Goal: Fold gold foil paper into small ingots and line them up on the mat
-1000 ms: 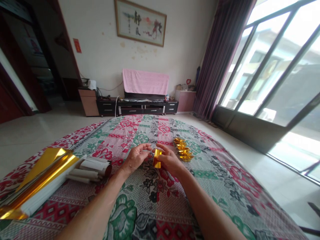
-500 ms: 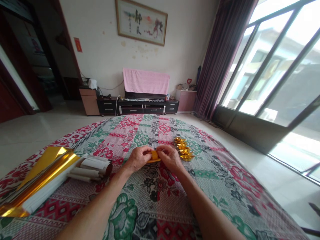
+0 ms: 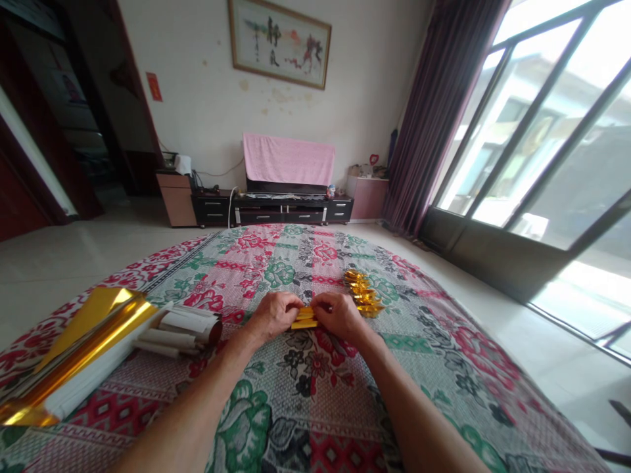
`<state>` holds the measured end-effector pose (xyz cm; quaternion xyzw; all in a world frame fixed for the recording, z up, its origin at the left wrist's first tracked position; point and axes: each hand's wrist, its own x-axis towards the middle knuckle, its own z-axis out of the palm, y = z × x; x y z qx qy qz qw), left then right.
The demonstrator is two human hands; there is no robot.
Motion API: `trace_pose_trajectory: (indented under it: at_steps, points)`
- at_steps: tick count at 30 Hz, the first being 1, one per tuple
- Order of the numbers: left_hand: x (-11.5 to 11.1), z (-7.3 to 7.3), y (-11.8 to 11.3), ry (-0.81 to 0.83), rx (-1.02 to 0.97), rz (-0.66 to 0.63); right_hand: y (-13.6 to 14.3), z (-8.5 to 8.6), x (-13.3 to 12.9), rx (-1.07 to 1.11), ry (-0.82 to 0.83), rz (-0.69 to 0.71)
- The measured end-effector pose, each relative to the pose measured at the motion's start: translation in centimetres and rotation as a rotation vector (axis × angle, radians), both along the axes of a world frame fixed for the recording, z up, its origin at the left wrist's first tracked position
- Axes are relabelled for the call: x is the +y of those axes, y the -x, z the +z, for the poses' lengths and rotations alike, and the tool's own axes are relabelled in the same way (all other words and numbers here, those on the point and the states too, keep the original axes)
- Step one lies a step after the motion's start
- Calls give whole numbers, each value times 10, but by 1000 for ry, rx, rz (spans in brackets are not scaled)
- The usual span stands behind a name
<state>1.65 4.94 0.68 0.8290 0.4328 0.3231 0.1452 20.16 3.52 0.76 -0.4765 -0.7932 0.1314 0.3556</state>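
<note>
With the clock centred between your hands and 12 o'clock pointing away from you, the folded gold paper [image 3: 305, 318] sits right at the centre, low over the patterned tablecloth [image 3: 280, 272]. Your left hand [image 3: 276, 315] pinches it at its 9 o'clock end and your right hand [image 3: 341, 315] pinches it at its 3 o'clock end, thumbs and fingers closed on it. A strip of creased gold shows between your fingertips, its lower edge facing 6 o'clock; your hands cover the ends. At about 2 o'clock, just beyond your right hand and apart from it, a row of shiny gold folded pieces [image 3: 363, 293] lies on the cloth. At 9 o'clock, well apart from your left hand, are some pale rolls [image 3: 180, 332], and beside them, between 8 and 9 o'clock, a bundle of gold sheets [image 3: 101, 338] lies partly curled. Away at 12 o'clock, past the tablecloth's far edge, a pink cloth [image 3: 290, 159] drapes above a low dark cabinet [image 3: 292, 217], with a framed picture [image 3: 282, 43] on the wall above.
</note>
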Motion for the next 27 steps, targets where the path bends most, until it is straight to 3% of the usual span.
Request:
trace_pose_trajectory:
  at_steps: [5, 11, 27]
  points:
    - [0, -1, 0, -43, 73, -12, -2, -2, 2, -36, -60, 16]
    - [-2, -4, 2, -58, 93, -51, -7, -3, 3, -37, -11, 58]
    - [3, -8, 6, -75, 73, -23, -4, -10, 0, 51, -96, -17]
